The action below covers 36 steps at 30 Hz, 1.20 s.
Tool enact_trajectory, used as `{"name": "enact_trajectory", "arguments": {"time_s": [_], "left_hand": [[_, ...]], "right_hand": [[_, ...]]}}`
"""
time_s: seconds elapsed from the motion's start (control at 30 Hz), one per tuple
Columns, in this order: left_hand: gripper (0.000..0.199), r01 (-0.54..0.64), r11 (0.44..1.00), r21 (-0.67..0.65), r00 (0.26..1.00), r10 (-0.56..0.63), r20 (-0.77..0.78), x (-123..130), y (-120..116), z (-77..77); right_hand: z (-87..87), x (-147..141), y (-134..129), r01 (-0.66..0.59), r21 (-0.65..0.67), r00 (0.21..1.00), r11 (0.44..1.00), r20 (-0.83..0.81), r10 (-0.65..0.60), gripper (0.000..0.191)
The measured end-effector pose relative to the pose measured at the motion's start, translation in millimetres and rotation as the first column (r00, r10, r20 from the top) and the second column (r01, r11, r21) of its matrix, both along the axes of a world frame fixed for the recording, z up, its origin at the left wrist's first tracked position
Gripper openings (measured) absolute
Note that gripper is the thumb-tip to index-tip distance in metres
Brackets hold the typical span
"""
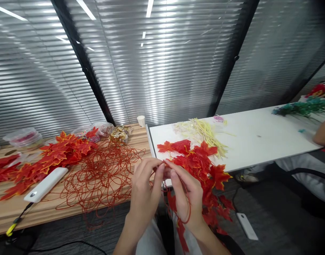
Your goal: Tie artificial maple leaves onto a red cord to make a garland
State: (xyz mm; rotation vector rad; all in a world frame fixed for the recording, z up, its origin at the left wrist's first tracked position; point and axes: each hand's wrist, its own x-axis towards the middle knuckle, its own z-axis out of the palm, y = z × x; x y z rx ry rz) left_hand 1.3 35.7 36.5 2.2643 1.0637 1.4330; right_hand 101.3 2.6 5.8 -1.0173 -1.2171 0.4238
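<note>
You sit before two tables that meet in front of you, a wooden table [45, 209] on the left and a white table [247, 138] on the right, with grey blinds [164, 71] behind them. Your left hand [143, 187] and your right hand [190, 198] are close together near the place where the tables join. Both hands have the thumb and the fingertips pinched on a thin red string [189, 212], and a loop of it hangs beside the right palm. The exact point between the fingertips is partly hidden, so I cannot tell if there is a finished knot.

Just beside your right hand, red leaves [196, 163] lie on the white table and hang down over its edge. They look gathered in one long bunch, but how they are joined cannot be seen. On the wooden table, much string is left in a loose tangle [104, 170], not wound or put in order. Another leaf pile [63, 148] rests behind the white power bank [46, 184], apart from your hands. So the work seems to me partly done, with plenty of material remaining. Yellow strips [205, 132] lie farther back, and another person's arm [324, 131] is at the far right.
</note>
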Motion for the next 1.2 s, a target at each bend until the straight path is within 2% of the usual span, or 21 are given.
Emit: {"name": "enact_trajectory", "arguments": {"time_s": [0.2,0.3,0.4,0.5,0.63,0.77,0.87,1.0,1.2], "left_hand": [[0.009,-0.011,0.999,0.047,0.995,0.015,-0.096,-3,-1,-3.0],[0.01,0.027,0.999,0.022,0.99,-0.024,-0.136,-2,-3,-4.5],[0.01,0.083,0.996,0.005,0.984,-0.082,-0.156,-3,-4,-5.4],[0.011,0.093,0.995,0.019,0.988,-0.09,-0.125,-4,-4,-6.6],[0.012,0.081,0.997,0.013,0.994,-0.08,-0.075,-4,-4,-8.0],[0.011,0.046,0.998,-0.05,0.999,-0.047,-0.012,-5,-4,-9.1],[0.012,0.03,0.993,-0.112,0.999,-0.027,0.03,-6,-4,-9.9],[0.012,0.034,0.988,-0.153,0.999,-0.03,0.03,-7,-4,-9.9],[0.012,0.009,0.994,-0.113,0.998,-0.002,0.065,-5,-5,-9.9]], "right_hand": [[4.9,5,1,-0.016,-0.01,0.999,1.0,0.03,0.016,0.018],[6.9,9,3,-0.014,-0.058,0.998,0.998,0.055,0.017,0.013],[10.3,15,4,-0.055,-0.122,0.991,0.991,0.111,0.069,0.013],[14.1,20,5,-0.122,-0.157,0.974,0.98,0.17,0.148,0.013],[15.9,23,7,-0.137,-0.129,0.96,0.982,0.226,0.164,0.012],[15.0,23,9,-0.144,-0.125,0.957,0.982,0.236,0.17,0.007],[14.2,24,10,-0.192,-0.141,0.938,0.971,0.265,0.224,0.005],[14.3,24,13,-0.196,-0.131,0.916,0.972,0.328,0.229,0.006],[19.8,22,13,-0.23,-0.105,0.88,0.968,0.403,0.253,0.017]]}}
